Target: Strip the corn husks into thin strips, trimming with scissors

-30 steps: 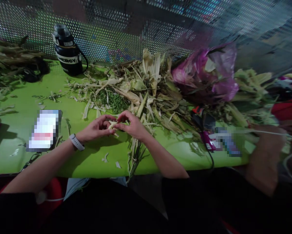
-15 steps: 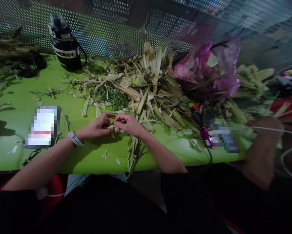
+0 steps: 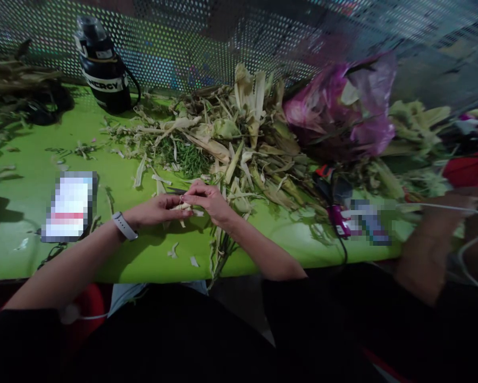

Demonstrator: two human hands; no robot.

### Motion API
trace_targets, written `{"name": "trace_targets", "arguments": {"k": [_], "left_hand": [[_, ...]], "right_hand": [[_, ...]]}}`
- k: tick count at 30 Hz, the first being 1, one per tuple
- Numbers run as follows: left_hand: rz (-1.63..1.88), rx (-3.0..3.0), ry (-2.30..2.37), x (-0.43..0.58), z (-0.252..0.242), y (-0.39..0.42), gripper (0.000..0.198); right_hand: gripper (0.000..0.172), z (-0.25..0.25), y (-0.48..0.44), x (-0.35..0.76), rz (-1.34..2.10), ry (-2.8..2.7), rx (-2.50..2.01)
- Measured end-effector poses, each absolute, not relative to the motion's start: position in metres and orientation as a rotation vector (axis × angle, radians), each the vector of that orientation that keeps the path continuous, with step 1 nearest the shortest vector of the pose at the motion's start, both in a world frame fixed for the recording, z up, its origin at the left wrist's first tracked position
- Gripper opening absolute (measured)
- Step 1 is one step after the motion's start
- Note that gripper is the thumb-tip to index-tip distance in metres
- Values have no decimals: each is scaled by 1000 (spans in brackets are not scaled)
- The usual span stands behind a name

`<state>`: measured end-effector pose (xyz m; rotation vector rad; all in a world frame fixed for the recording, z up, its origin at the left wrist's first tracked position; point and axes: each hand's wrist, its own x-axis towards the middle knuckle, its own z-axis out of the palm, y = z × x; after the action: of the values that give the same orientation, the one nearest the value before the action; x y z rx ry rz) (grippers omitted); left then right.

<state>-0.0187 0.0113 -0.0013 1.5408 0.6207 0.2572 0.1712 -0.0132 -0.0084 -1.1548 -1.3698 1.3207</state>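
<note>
My left hand, with a pale watch band on the wrist, is closed in a pinch on a small pale strip of corn husk. My right hand meets it, thumb and fingertips pinching the same strip. A thin dark pointed thing shows beside my right fingers; I cannot make out its kind. Just beyond my hands lies a heap of dry corn husks with a clump of green sprigs. Under my right forearm, a bundle of thin stalks reaches the table's near edge.
A black bottle stands at the back left, a phone lies left of my hands. A pink plastic bag sits behind the husks. At right are a cable and another person's arm. Husk scraps dot the green table.
My right hand has turned slightly and pressed closer against the left, and the dark pointed thing now shows beside it. The husk strip stays between my fingers.
</note>
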Motion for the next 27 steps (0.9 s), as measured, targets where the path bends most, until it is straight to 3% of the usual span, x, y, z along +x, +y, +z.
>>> {"name": "trace_targets", "arguments": {"k": [3,9,16,19,27], "left_hand": [[185,1655,597,-18,1,9,27],[151,1613,546,-15,5,3,25],[383,1284,626,-12,-4,1,25],[398,1188,672,-12,-5,0,28],[478,1171,766,-7,-5,-5,38]], "right_hand": [[22,-6,-17,170,1323,-1375,-1102],[26,-5,-19,167,998,-1573,-1102],[51,4,-12,181,934,-1647,-1191],[53,6,-13,183,818,-1849,-1179],[57,1,-15,178,965,-1851,-1161]]}}
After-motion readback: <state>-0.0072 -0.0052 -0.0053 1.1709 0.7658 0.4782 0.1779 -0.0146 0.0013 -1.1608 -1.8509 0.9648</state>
